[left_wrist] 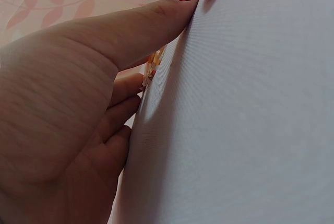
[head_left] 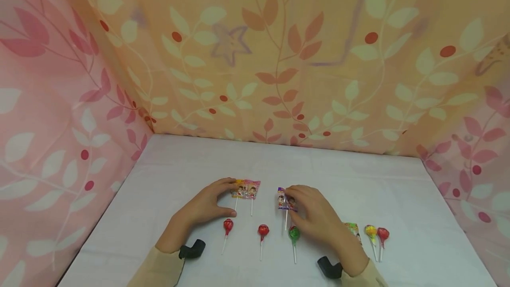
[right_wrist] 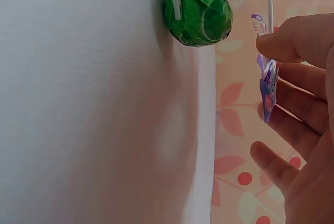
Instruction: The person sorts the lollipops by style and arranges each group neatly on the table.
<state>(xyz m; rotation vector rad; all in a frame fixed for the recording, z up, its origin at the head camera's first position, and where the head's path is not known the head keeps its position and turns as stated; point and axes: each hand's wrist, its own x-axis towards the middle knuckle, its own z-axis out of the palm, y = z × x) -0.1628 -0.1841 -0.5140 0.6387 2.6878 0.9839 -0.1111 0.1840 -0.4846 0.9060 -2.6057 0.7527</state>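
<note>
My left hand [head_left: 207, 202] rests on the table at a lollipop in a yellow wrapper [head_left: 239, 188], its fingertips at the wrapper's edge. The thumb is stretched out apart from the fingers, close to the stick. Right beside it lies a lollipop in a pink wrapper [head_left: 253, 188]. My right hand [head_left: 318, 211] pinches a lollipop in a purple wrapper [head_left: 281, 199] between thumb and fingers, its white stick pointing down. In the right wrist view that purple wrapper [right_wrist: 268, 91] is held off the table. Under the right thumb, nearer me, lies a green lollipop [head_left: 294, 233].
Two red lollipops, one [head_left: 228, 225] by the left thumb and another [head_left: 263, 230] mid-table, lie in line with the green one. Right of my right wrist lie a green flat wrapper [head_left: 353, 229], a yellow lollipop [head_left: 371, 231] and a red lollipop [head_left: 383, 234]. Patterned curtains [head_left: 279, 56] enclose the white table [head_left: 191, 154].
</note>
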